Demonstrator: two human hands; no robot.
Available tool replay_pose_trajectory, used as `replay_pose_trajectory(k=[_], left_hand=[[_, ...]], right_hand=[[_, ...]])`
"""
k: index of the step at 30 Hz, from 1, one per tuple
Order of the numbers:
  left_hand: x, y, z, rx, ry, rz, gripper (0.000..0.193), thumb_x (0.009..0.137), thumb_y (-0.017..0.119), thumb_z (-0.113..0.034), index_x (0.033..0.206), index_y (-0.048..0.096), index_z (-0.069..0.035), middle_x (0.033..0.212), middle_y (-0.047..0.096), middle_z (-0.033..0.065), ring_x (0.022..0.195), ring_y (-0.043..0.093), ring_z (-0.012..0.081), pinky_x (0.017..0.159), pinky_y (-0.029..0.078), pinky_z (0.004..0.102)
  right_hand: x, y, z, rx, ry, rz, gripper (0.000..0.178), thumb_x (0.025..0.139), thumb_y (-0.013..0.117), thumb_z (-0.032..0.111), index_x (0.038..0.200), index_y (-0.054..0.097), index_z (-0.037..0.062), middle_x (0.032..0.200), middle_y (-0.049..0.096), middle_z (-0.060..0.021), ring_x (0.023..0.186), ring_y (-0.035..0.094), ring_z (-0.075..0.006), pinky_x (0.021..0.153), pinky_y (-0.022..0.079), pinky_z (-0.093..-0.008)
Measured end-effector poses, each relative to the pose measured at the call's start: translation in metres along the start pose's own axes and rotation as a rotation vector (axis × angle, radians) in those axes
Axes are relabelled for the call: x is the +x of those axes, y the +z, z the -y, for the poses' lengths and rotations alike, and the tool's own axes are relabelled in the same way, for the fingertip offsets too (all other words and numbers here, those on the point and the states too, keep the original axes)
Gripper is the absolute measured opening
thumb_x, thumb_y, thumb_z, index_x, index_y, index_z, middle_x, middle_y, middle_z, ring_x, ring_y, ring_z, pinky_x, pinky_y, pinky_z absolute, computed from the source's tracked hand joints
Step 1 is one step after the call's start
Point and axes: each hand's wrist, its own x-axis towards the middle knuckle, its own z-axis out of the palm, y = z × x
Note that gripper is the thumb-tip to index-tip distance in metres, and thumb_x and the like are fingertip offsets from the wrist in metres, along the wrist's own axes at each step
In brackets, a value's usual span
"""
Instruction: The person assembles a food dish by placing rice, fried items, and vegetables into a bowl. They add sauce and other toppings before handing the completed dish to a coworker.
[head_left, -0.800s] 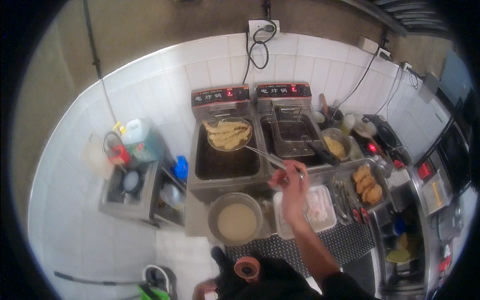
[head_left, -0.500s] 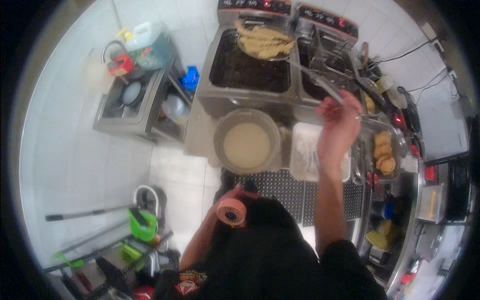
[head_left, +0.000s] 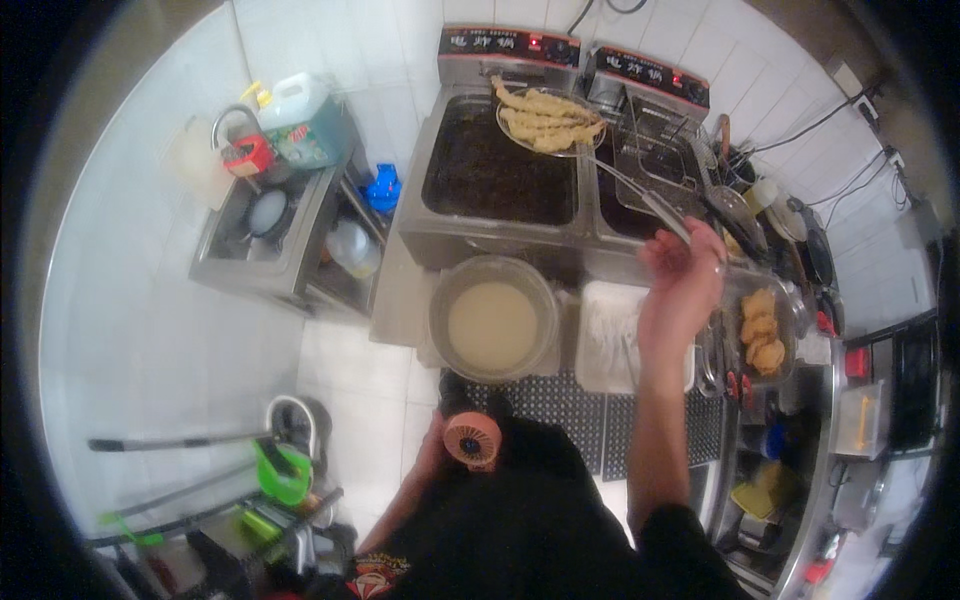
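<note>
Head: fritters (head_left: 548, 120) on skimmer (head_left: 662, 208) in right grip (head_left: 687, 275)

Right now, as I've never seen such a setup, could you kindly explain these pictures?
No robot here: a person works bare-handed, filmed by a fisheye camera on their head, looking down, so straight edges bend. The right hand holds a mesh skimmer carrying battered strips above the left deep fryer. The left hand is low, beside a coral fan; whether it grips anything is unclear. The right deep fryer has a wire basket. Nearer the person are a round bowl of pale liquid and a white tray, with browned pieces further right.
</note>
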Motion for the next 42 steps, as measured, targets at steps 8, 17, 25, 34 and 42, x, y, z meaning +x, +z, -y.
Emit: replay_pose_trajectory(k=[8, 17, 25, 34, 42], left_hand=[[-0.007, 0.011, -0.015, -0.057, -0.01, -0.049, 0.087, 0.091, 0.01, -0.07, 0.139, 0.033, 0.0, 0.136, 0.045, 0.0239, 0.124, 0.047, 0.037, 0.106, 0.038, 0.0498], [-0.011, 0.008, -0.019, 0.022, 0.123, 0.013, 0.081, 0.095, 0.013, -0.064, 0.139, 0.033, 0.001, 0.136, 0.044, 0.0227, 0.127, 0.043, 0.0362, 0.108, 0.034, 0.0503], [-0.026, 0.024, -0.026, -0.07, 0.078, 0.159, 0.079, 0.095, 0.019, -0.064, 0.137, 0.035, 0.001, 0.135, 0.046, 0.0226, 0.126, 0.045, 0.0349, 0.107, 0.035, 0.0514], [-0.001, 0.009, -0.029, -0.076, 0.024, 0.241, 0.077, 0.096, 0.021, -0.06, 0.132, 0.042, 0.005, 0.127, 0.053, 0.0227, 0.117, 0.053, 0.035, 0.103, 0.039, 0.0492], [-0.009, 0.017, -0.028, 0.013, -0.075, 0.131, 0.076, 0.096, 0.022, -0.059, 0.136, 0.036, 0.003, 0.133, 0.047, 0.0231, 0.123, 0.046, 0.0378, 0.105, 0.035, 0.0513]], right_hand=[[0.01, 0.01, 0.015, 0.007, -0.048, 0.123, 0.023, 0.096, 0.052, 0.023, 0.104, 0.056, 0.0011, 0.081, 0.061, -0.0114, 0.068, 0.061, -0.0172, 0.06, 0.056, -0.0315], [0.006, 0.016, 0.018, 0.021, -0.014, 0.118, 0.024, 0.096, 0.054, 0.024, 0.105, 0.057, 0.0011, 0.081, 0.062, -0.0112, 0.068, 0.062, -0.0163, 0.06, 0.057, -0.032], [0.024, 0.019, 0.051, -0.023, -0.097, 0.242, 0.025, 0.097, 0.053, 0.023, 0.107, 0.057, 0.0004, 0.084, 0.063, -0.0119, 0.072, 0.064, -0.0175, 0.066, 0.058, -0.0319], [0.021, 0.009, 0.058, 0.009, -0.026, 0.157, 0.025, 0.096, 0.055, 0.023, 0.106, 0.059, 0.0006, 0.078, 0.064, -0.0116, 0.066, 0.065, -0.0188, 0.064, 0.059, -0.034], [0.028, -0.064, 0.152, 0.007, -0.308, 0.05, 0.033, 0.097, 0.049, 0.029, 0.11, 0.055, -0.0007, 0.078, 0.065, -0.0129, 0.067, 0.064, -0.0182, 0.061, 0.056, -0.0301]])
